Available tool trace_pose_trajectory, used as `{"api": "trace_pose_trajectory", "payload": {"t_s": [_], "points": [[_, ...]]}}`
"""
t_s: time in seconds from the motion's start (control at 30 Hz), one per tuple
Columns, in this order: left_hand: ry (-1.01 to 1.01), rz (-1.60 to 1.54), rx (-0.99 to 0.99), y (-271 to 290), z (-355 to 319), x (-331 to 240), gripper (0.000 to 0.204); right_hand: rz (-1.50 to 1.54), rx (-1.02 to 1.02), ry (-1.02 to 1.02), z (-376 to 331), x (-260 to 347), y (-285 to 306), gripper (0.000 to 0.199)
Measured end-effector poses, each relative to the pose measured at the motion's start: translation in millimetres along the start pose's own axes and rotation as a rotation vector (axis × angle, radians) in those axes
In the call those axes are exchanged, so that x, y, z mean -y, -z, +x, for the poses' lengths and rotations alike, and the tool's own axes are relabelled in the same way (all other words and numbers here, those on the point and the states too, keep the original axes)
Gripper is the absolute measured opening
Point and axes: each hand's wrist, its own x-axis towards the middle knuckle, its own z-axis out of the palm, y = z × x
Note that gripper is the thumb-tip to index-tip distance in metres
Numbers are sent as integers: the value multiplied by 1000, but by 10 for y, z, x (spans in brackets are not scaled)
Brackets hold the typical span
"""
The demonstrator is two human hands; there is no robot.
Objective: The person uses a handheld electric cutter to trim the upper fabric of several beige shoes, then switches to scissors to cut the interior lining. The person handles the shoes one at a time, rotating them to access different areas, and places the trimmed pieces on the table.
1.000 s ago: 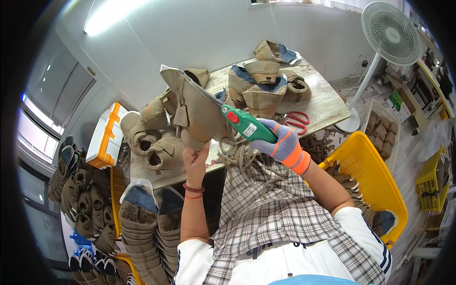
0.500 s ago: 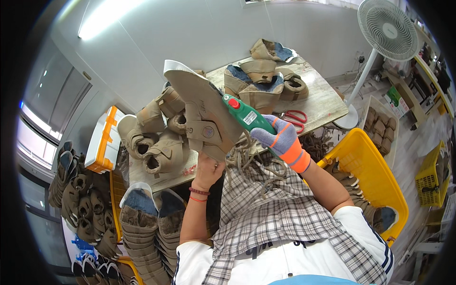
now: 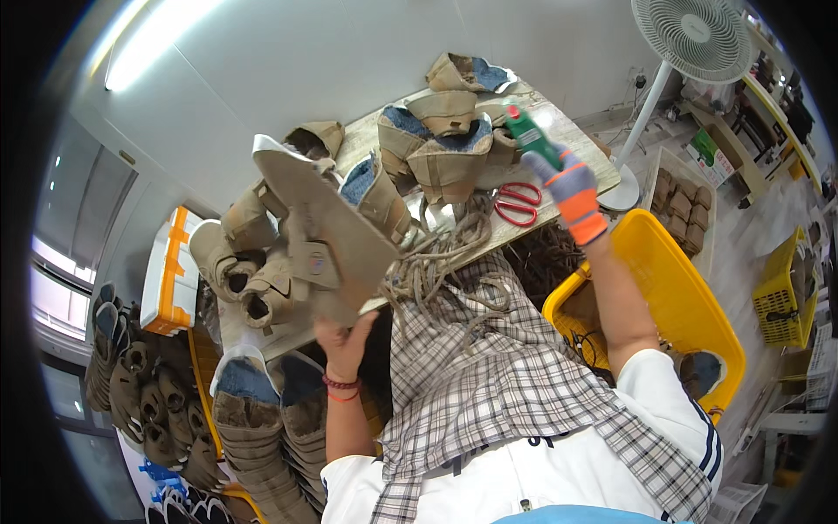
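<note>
My bare left hand [image 3: 344, 342] holds a tan fabric shoe upper [image 3: 336, 236] by its lower edge, raised over the near left of the table. It has a strap with a small round emblem and a white-trimmed far end; motion blurs it a little. The thumb shows, while the fingers are hidden behind the fabric. My right hand [image 3: 567, 188], in a grey and orange glove, grips a green handheld tool [image 3: 532, 138] with a red button, apart from the upper and above the table's right side. Red-handled scissors [image 3: 518, 204] lie below that hand. Tan cords [image 3: 449, 249] lie heaped at the table's near edge.
More uppers [image 3: 449, 166] with blue lining stand on the wooden table [image 3: 580, 148]. Stacked uppers [image 3: 253, 428] rise at its near left, by a white and orange box [image 3: 170, 271]. A yellow bin [image 3: 676, 288] sits to the right; a fan [image 3: 694, 35] stands behind.
My right hand has drawn the green tool away from the upper, up and to the right. My left hand has shifted left with the upper, uncovering more of the table.
</note>
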Motion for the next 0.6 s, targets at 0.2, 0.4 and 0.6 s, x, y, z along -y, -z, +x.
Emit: {"api": "trace_pose_trajectory", "payload": {"t_s": [0.2,0.4,0.6], "points": [[378,-223,-447,45,-218,-354,22,-747,24,-157,716,-1304,110,77],[608,-15,-172,-13,-354,-761,22,-938,142,-118,1052,-1752,-139,65],[532,41,42,-119,-114,-557,19,-847,-186,512,736,-1493,-376,40]]}}
